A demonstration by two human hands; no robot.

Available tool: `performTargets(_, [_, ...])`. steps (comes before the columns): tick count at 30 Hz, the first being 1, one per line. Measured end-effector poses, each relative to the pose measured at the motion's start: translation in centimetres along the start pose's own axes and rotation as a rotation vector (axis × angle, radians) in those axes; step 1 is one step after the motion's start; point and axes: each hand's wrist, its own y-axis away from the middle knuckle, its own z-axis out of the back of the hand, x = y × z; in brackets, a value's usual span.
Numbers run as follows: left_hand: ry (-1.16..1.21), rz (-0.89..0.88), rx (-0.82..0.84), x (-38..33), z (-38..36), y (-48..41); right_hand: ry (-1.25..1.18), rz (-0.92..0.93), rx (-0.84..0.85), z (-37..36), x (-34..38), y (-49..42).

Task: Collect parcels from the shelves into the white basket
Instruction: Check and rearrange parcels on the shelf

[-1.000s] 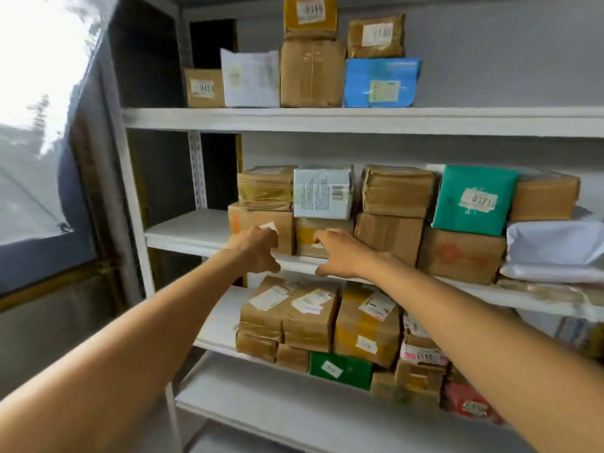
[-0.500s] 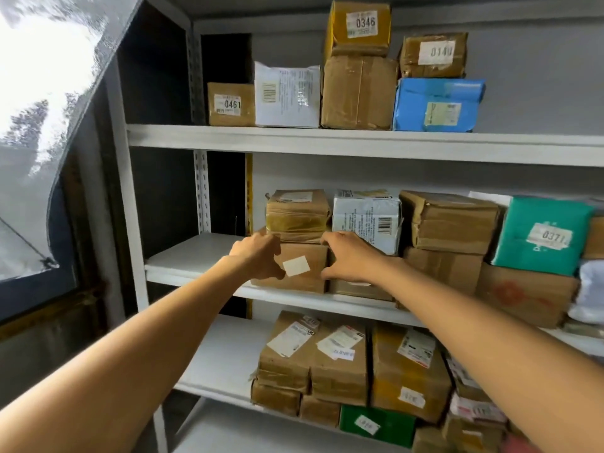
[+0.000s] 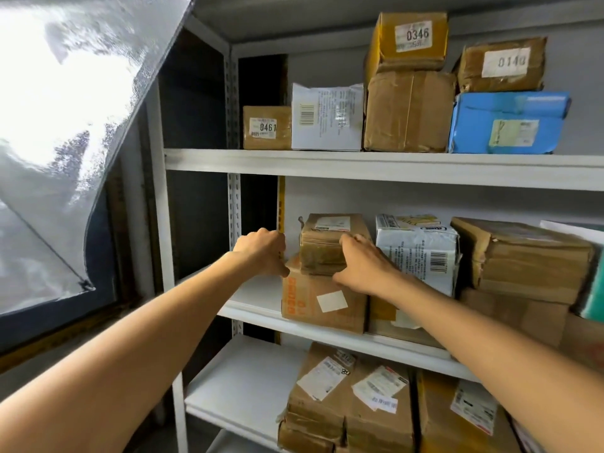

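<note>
Peeling window film (image 3: 68,103), grey wall (image 3: 577,65)

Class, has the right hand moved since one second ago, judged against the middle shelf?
Yes. The right hand has risen from the middle shelf's front edge to the top brown parcel in the leftmost stack.

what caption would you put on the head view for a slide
Picking from the middle shelf: left hand against the lower box, right hand gripping the top parcel stacked on it.
</note>
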Motion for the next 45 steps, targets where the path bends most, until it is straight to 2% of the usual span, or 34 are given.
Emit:
performTargets(12, [0.151,-0.048,-0.081,-0.4,-1.2,-3.9,-0.035,-0.167,-0.079,0.6,-0.1,-0.8])
performTargets(15, [0.35,-0.024,-0.092,-0.8,-1.2,-4.5,-0.047,-0.211,-0.103,0.5,0.2,-1.2])
performTargets(20, [0.764,0.031,0.042,-2.0,-2.3,-6.7,-0.127,-0.325,-0.127,-0.5,1.3,-2.6])
performTargets(25, [0.984,0.188,0.002,-1.6,-3.5,-8.0,-0.347,-0.481,-0.351,-0.8,1.8,-3.7])
performTargets(29, [1.113,0.242,-0.003,-0.3,-3.4,-8.0,-0.443,-0.471,-0.383,-1.1,1.3,-3.8])
performTargets(35, [1.173,0.249,-0.011,-0.4,-3.9,-6.9,-0.125,-0.393,-0.331,-3.2,2.4,-3.8])
performTargets(38, [1.227,0.259,0.049,0.0,-4.1,-7.0,-0.214,-0.431,-0.303,-3.2,3.0,-3.9])
performTargets(43, [1.491,0.226,0.316,0.7,-5.1,-6.5,-0.461,-0.48,-0.249,-3.2,2.4,-4.7])
performTargets(45, [1.52,0.188,0.333,1.1,-5.6,-6.3,-0.587,-0.522,-0.228,-3.1,2.1,-5.1])
